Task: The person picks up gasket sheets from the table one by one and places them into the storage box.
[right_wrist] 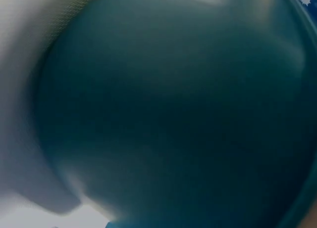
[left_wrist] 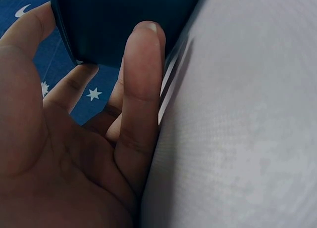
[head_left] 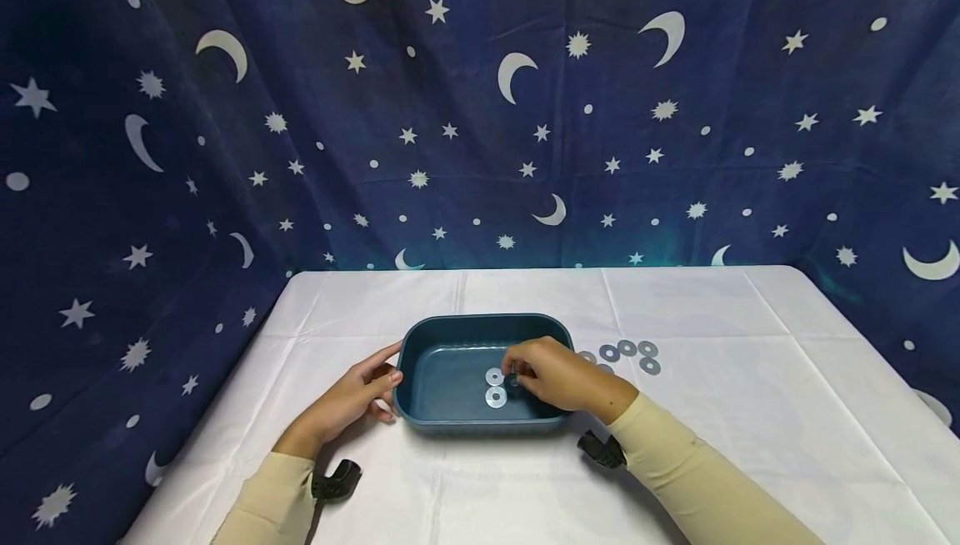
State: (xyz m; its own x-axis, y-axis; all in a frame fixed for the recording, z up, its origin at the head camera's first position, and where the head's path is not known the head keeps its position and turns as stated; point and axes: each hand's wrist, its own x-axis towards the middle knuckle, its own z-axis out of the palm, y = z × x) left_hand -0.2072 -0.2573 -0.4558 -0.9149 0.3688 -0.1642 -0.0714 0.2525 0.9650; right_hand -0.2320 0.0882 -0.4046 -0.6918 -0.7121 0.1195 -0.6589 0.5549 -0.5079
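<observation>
A dark teal rectangular tub (head_left: 465, 427) stands on the table. My left hand (head_left: 356, 395) rests against its left end, thumb near the rim; in the left wrist view the fingers (left_wrist: 143, 74) are loosely spread by the outer wall. Inside the tub, my right hand (head_left: 551, 372) reaches over the right wall with curled fingers, pinching a shaded metal washer (head_left: 513, 383) low over the floor. Just left of it lie an upper flat washer (head_left: 494, 377) and a lower washer (head_left: 496, 397). Only the tub wall (right_wrist: 163, 104) fills the right wrist view; the fingertips are hidden there.
Several grey washers (head_left: 627, 348) lie on the white tablecloth (head_left: 735, 412) to the right of the tub, some partly hidden behind my right wrist. A dark blue curtain (head_left: 465, 112) with moons and stars hangs behind the table.
</observation>
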